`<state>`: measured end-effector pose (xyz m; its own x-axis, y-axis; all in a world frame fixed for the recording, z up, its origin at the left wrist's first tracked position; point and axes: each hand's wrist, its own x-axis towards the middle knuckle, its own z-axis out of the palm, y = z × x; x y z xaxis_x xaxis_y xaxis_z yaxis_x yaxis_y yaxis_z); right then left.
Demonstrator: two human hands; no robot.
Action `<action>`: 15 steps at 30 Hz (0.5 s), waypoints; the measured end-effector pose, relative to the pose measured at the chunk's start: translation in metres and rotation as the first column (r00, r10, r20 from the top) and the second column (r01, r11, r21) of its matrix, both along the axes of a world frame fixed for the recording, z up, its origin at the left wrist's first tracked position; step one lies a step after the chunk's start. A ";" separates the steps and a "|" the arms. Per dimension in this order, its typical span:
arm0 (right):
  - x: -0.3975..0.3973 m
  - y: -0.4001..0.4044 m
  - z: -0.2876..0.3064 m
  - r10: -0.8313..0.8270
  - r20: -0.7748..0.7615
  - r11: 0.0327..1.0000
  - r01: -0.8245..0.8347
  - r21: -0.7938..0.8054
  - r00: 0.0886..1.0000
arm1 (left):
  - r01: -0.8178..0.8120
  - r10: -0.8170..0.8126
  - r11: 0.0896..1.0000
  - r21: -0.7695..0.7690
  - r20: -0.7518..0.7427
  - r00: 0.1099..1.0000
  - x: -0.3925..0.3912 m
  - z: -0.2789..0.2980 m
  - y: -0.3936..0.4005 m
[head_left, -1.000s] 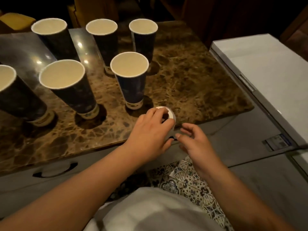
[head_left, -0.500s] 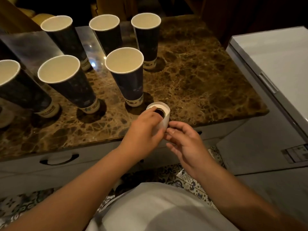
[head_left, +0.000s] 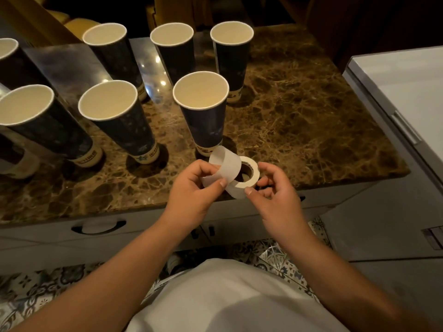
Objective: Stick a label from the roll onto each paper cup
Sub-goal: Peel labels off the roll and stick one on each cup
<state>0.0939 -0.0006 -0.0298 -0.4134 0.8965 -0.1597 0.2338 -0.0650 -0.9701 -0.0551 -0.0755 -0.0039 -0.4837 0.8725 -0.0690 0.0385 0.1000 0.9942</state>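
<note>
Head view: label roll (head_left: 247, 174) held above the near edge of the marble counter (head_left: 299, 111), just in front of the nearest paper cup (head_left: 202, 111). Right hand (head_left: 275, 190) closed around the roll's outer rim, thumb and fingers pinching it, likely to steady it. Left hand (head_left: 194, 188) closed on the loose strip (head_left: 224, 164), drawn up and away from the roll in a curl, probably to free one label for peeling. Cannot tell where one label ends.

Roll: white, matte paper wound on a dark hollow core, short and ring-shaped. Strip: thin, limp, curving under its own spring. Other paper cups (head_left: 107, 104) standing upright behind and to the left of the nearest cup, apart from one another: tall, tapered, dark blue outside, cream inside, rolled white rims, pale printed band at the base. No label seen on any facing side. Counter: polished brown veined stone, glossy with light spots.
</note>
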 end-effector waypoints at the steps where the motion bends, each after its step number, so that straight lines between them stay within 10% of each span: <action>1: -0.002 0.000 0.000 0.002 0.037 0.998 -0.005 0.063 0.999 | -0.010 0.010 1.000 -0.005 0.023 1.000 -0.002 -0.001 -0.001; 15: -0.015 0.002 0.032 0.130 0.205 0.668 -0.238 0.705 0.970 | 0.218 -0.207 0.976 -0.031 0.206 0.956 -0.016 0.008 -0.006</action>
<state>0.0794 0.0013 0.0025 -0.6073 0.6622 0.4390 0.2866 0.6979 -0.6563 -0.0709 -0.0819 0.0041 -0.2594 0.9460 -0.1946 -0.1348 0.1640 0.9772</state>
